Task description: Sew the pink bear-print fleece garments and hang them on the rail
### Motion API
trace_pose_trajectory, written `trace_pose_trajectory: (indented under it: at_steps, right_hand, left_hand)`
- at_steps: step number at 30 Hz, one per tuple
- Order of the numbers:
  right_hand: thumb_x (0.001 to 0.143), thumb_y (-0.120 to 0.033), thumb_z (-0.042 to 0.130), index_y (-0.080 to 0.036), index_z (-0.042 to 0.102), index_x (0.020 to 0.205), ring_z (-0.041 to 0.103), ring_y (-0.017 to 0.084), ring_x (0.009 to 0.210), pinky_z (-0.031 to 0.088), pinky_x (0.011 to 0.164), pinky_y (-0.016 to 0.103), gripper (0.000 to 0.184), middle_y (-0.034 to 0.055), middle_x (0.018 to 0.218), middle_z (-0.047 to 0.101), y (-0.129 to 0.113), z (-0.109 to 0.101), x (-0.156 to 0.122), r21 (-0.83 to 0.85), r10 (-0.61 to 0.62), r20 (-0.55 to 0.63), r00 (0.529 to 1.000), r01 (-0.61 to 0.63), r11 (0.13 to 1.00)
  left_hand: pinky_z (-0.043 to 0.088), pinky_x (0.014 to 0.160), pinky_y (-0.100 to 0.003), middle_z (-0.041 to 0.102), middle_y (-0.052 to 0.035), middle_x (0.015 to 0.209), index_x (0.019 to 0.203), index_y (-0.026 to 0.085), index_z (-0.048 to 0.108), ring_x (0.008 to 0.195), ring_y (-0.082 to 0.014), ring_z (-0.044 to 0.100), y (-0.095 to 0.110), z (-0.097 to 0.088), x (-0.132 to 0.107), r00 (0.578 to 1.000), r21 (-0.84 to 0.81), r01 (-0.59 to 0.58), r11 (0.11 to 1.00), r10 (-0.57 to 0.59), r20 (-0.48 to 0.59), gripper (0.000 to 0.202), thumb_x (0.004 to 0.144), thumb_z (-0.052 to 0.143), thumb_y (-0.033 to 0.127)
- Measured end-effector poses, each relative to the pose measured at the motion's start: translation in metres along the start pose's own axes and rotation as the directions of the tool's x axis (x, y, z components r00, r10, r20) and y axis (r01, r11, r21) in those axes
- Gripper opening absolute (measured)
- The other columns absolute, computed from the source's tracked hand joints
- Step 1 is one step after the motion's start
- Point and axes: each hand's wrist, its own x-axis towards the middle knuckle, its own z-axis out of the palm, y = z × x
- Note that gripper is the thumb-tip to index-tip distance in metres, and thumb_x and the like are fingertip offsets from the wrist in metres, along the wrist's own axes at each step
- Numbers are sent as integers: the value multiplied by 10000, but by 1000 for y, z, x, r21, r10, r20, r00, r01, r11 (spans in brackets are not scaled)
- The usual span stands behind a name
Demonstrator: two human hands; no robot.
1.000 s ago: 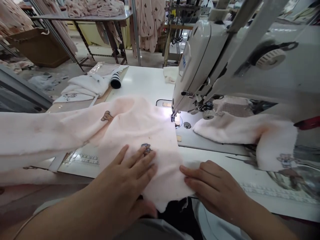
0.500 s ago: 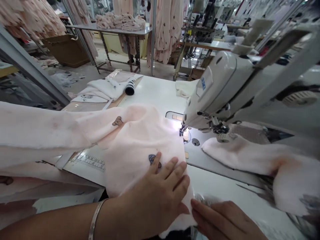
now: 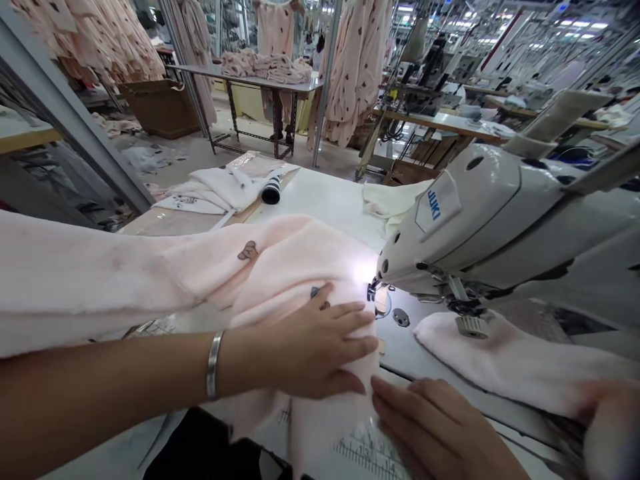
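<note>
A pale pink fleece fabric (image 3: 280, 260) with small printed figures lies across the white sewing table (image 3: 325, 190), reaching up to the needle of the white Juki sewing machine (image 3: 480, 220). My left hand (image 3: 310, 347), with a silver bangle on the wrist, lies flat and open on the fabric just left of the needle. My right hand (image 3: 440, 433) rests at the fabric's right edge near the table front, fingers together and stretched out toward the cloth. What lies under its fingertips is hidden.
More pink fabric (image 3: 510, 367) sits under the machine arm at right. Folded white cloth (image 3: 215, 187) and a striped roll (image 3: 273, 192) lie at the table's far left. Hanging pink garments (image 3: 360, 67), a table of stacked pieces (image 3: 260, 70) and other sewing stations stand behind.
My left hand has slid the fabric forward toward the needle. My right hand has followed along the fabric's right edge. The view has lifted, showing more of the room.
</note>
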Motion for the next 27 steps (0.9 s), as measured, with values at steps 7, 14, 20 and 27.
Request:
trace_pose_trajectory:
  at_steps: [7,14,20,27]
  right_hand:
    - [868,-127,509,-164,635,1002,552,171,811,466,710,323,188,93,973,625,41,14,25,88,133,-13,991,-132,987]
    - [895,-206,483,-206,643,966,596,111,701,441,649,223,175,13,789,608,70,28,34,-66,203,-64,977,-207,976]
    - [905,-211,480,-204,629,1027,608,115,752,461,659,214,192,36,867,634,70,30,33,-90,203,-64,977,-208,974]
    - [903,-151,462,-157,581,1069,570,201,1091,501,864,329,205,109,1108,646,5,2,37,60,79,-145,986,-71,996]
  left_hand:
    - [342,979,-419,560,-106,1140,1087,149,551,1008,-234,511,-64,-4,35,994,10,-107,994,107,0,434,889,461,524]
    - [352,953,-347,554,-99,1179,1131,135,513,1062,-237,484,-107,2,65,998,6,-42,999,43,-49,507,854,499,560]
    - [343,984,-362,561,-84,1200,1081,147,553,1110,-236,480,-125,-2,79,998,16,9,1000,-8,-64,439,864,500,525]
    - [331,992,-575,450,-181,1367,1245,96,507,1283,-352,374,0,14,1,973,207,228,951,-216,-81,477,926,390,430]
